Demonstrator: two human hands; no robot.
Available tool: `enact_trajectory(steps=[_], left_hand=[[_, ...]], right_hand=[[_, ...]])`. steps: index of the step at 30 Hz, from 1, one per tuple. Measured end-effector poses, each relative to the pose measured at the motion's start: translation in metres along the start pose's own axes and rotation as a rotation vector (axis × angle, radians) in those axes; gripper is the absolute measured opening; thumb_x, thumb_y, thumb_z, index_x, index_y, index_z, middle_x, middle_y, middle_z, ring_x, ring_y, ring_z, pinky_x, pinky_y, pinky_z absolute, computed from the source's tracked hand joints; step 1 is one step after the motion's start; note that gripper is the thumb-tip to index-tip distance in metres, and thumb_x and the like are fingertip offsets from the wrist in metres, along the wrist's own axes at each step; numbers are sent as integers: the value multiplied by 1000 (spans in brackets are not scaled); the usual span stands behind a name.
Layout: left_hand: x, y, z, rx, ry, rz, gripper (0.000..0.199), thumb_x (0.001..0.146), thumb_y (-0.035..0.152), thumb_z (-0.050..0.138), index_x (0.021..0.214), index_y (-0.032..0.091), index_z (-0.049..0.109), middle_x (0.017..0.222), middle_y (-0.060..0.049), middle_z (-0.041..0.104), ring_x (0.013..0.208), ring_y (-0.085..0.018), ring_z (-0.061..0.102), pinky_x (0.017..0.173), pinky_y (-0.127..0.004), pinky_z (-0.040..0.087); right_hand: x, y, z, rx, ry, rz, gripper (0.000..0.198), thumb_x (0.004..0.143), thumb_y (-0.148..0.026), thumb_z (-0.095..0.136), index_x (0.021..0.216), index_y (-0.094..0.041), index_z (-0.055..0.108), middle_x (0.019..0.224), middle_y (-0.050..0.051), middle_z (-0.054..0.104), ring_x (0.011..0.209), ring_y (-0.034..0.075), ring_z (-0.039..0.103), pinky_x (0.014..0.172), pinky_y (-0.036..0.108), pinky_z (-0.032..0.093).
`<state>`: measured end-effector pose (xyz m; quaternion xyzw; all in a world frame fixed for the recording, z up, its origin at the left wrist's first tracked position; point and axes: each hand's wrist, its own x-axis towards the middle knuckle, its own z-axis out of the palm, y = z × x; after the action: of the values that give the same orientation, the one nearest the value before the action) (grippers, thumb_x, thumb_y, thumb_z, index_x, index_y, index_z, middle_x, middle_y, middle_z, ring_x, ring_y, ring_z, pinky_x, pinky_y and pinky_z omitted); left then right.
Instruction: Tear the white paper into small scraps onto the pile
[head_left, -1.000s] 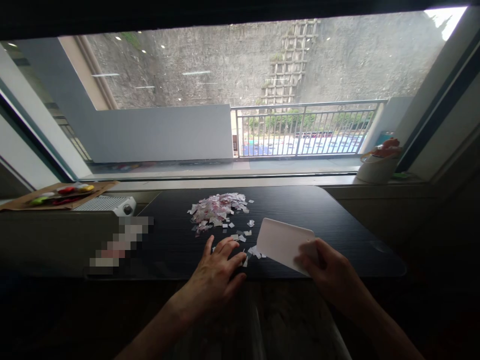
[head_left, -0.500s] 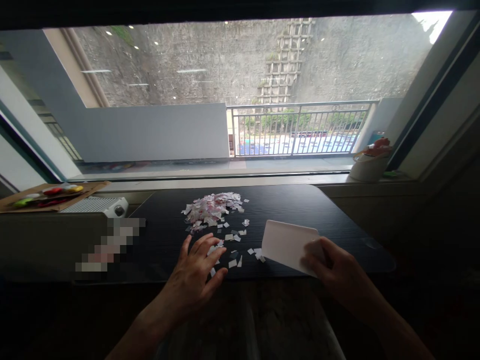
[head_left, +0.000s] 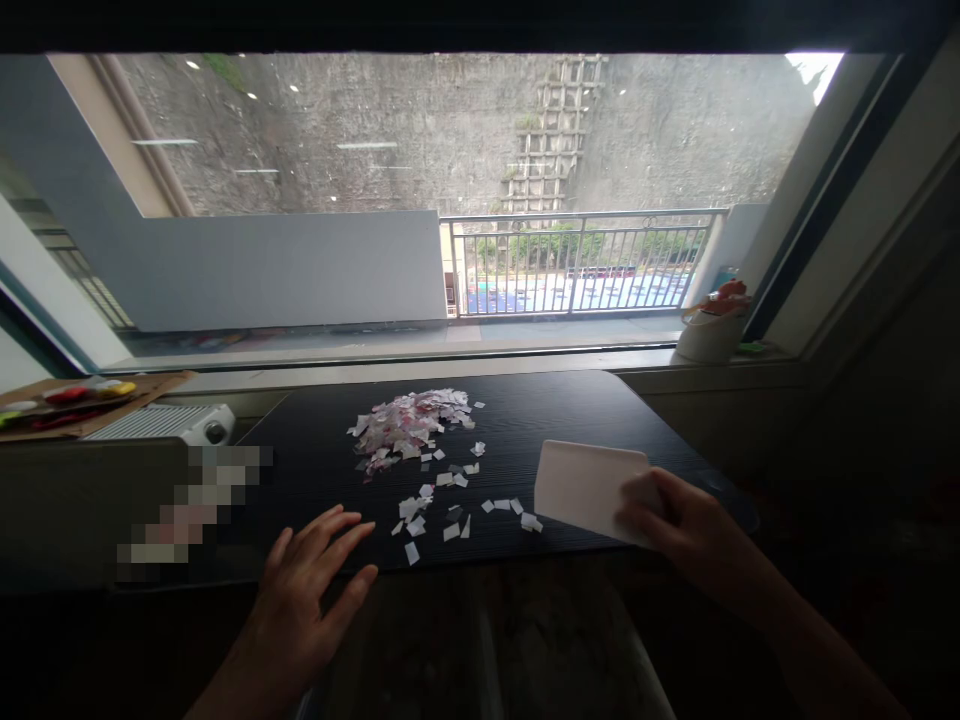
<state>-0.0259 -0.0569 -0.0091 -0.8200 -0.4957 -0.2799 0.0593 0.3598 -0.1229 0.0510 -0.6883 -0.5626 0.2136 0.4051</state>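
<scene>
My right hand (head_left: 667, 515) is closed around the right end of a flat, pale card-like sheet (head_left: 581, 488), tilted above the front of the dark table (head_left: 585, 410). Its fingers wrap over the edge, and the exact kind of sheet cannot be made out. My left hand (head_left: 315, 575) hangs at the table's front edge with its fingers spread and nothing in them. To the right of its fingertips lie loose paper scraps (head_left: 450, 532). A heap of small white and pinkish paper pieces (head_left: 416, 420) is farther back on the table, beyond both hands.
A white bucket (head_left: 709, 335) with reddish-orange contents stands on the windowsill (head_left: 525, 365) at right. On the left are a white ribbed appliance with a knob (head_left: 195, 422) and a brown cardboard sheet (head_left: 157, 388) bearing colourful items. A blurred patch covers the table's left edge.
My left hand has drawn back left, away from the scraps, uncovering several of them. The pale sheet in my right hand has shifted slightly right relative to the scraps. The view has turned a little.
</scene>
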Motion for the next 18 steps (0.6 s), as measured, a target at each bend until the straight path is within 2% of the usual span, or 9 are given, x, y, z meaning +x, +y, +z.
enact_trajectory(steps=[5, 9, 18], left_hand=[[1, -10, 3, 42, 17, -25, 35, 85, 45, 43, 108, 27, 62, 115, -6, 66, 118, -28, 53, 106, -56, 27], [-5, -17, 8, 85, -22, 9, 32, 82, 45, 46, 103, 29, 65, 107, -5, 70, 112, -28, 57, 105, -59, 26], [-13, -16, 13, 91, -64, -41, 33, 82, 41, 46, 106, 29, 65, 115, -6, 67, 112, -25, 57, 105, -56, 25]], right_hand=[[23, 19, 3, 69, 56, 4, 20, 69, -38, 55, 72, -19, 57, 62, -2, 54, 58, 16, 51, 52, 27, 40], [27, 27, 7, 115, -48, 64, 20, 67, -37, 59, 71, -18, 57, 65, -1, 58, 63, 17, 56, 55, 27, 43], [15, 22, 11, 227, -181, 100, 17, 66, -32, 58, 75, -17, 57, 71, 1, 61, 68, 19, 59, 58, 28, 45]])
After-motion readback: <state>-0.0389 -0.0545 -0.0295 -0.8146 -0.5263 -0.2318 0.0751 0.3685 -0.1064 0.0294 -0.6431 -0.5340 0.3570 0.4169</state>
